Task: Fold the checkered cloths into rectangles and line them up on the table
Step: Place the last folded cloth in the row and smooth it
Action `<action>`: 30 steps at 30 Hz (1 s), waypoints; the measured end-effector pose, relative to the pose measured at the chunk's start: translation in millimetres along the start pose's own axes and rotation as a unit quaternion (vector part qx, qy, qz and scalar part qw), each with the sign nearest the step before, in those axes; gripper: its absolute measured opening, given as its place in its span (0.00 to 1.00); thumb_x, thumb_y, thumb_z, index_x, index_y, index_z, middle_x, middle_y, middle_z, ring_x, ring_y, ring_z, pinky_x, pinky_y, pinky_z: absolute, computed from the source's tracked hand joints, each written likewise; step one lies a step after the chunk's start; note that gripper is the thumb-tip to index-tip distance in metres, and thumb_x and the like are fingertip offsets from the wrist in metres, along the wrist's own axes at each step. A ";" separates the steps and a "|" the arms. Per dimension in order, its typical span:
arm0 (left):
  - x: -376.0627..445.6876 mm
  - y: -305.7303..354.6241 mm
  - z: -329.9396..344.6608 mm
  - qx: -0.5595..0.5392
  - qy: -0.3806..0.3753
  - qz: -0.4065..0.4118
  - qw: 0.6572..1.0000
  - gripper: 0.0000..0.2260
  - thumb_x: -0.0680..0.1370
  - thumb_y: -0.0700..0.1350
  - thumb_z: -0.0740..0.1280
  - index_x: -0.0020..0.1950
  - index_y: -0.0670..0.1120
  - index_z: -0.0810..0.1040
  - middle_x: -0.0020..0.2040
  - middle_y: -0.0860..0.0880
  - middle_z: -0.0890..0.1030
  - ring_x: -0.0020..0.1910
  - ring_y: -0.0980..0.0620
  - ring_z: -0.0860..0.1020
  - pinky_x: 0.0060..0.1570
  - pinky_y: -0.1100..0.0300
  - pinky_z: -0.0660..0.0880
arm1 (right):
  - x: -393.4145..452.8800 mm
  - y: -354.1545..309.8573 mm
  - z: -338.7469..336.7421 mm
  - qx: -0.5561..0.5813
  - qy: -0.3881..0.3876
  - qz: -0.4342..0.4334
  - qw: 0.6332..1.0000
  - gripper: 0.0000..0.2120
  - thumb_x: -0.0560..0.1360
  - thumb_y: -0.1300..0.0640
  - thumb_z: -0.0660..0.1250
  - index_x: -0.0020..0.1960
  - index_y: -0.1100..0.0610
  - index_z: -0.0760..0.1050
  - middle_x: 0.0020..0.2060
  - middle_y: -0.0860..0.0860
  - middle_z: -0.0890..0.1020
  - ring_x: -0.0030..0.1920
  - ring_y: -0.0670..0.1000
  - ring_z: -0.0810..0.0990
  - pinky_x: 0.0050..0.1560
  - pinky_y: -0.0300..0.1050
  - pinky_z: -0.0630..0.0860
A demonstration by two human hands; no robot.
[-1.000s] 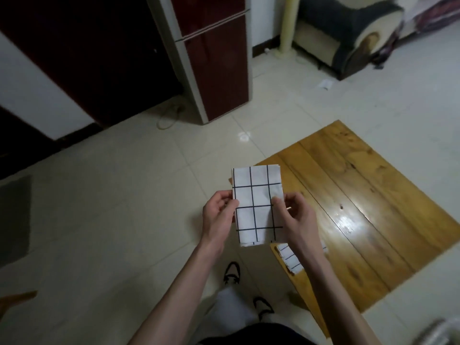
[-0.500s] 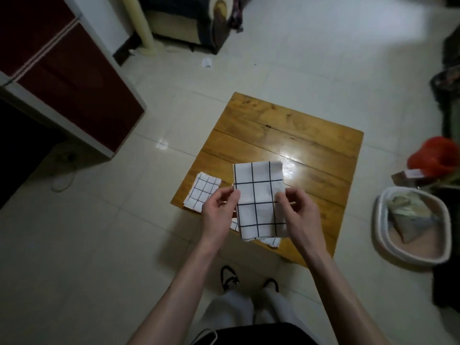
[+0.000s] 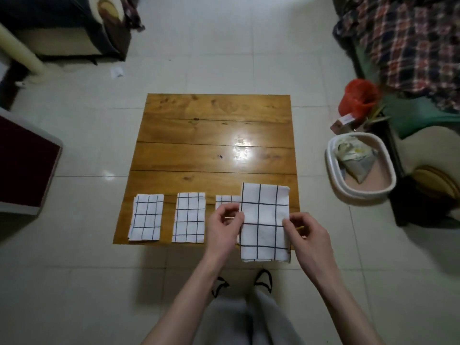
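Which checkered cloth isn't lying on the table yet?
The folded white checkered cloth pinched by the left hand and right hand; three others lie flat.

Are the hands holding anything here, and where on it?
Yes: a folded checkered cloth, pinched at mid-height by both hands, the left hand on its left edge and the right hand on its right edge.

Low wooden table [image 3: 214, 135], plank top, on pale tile floor [image 3: 74, 270]. 3 folded checkered cloths along near edge: left cloth [image 3: 146, 217], middle cloth [image 3: 189, 217], third cloth [image 3: 225, 199] partly hidden. Rest of top bare w/ glare.
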State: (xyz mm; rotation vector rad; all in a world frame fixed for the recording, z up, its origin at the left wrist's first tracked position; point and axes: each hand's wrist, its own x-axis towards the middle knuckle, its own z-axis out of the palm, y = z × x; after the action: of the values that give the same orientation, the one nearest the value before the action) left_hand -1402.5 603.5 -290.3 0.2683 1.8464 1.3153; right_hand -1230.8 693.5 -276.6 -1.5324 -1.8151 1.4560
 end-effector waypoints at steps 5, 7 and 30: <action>38.0 -53.3 37.4 0.027 -0.029 -0.005 0.999 0.12 0.80 0.36 0.70 0.58 0.52 0.79 0.53 0.48 0.80 0.47 0.54 0.80 0.49 0.62 0.81 | 33.9 64.7 6.0 0.003 0.027 0.024 0.999 0.03 0.80 0.54 0.70 0.48 0.46 0.80 0.41 0.42 0.83 0.41 0.43 0.80 0.40 0.35 0.77; 53.9 -78.8 51.6 0.027 -0.024 -0.010 0.999 0.13 0.80 0.35 0.70 0.59 0.51 0.79 0.52 0.48 0.80 0.43 0.58 0.79 0.45 0.64 0.81 | 48.8 91.3 12.8 0.000 0.029 0.032 0.999 0.03 0.80 0.53 0.70 0.49 0.46 0.79 0.42 0.43 0.83 0.42 0.43 0.81 0.42 0.39 0.80; 141.9 -203.5 135.1 0.107 0.034 0.018 0.994 0.12 0.81 0.39 0.69 0.61 0.52 0.78 0.48 0.53 0.80 0.39 0.63 0.77 0.42 0.68 0.76 | 137.8 240.9 49.4 -0.045 0.074 0.080 0.993 0.06 0.80 0.55 0.69 0.56 0.48 0.77 0.45 0.44 0.82 0.45 0.42 0.79 0.43 0.31 0.77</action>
State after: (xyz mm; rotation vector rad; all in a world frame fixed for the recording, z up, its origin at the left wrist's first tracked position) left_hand -1337.3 692.6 -550.3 0.3741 2.0516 1.1637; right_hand -1194.5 763.3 -547.2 -1.8171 -1.7253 1.3046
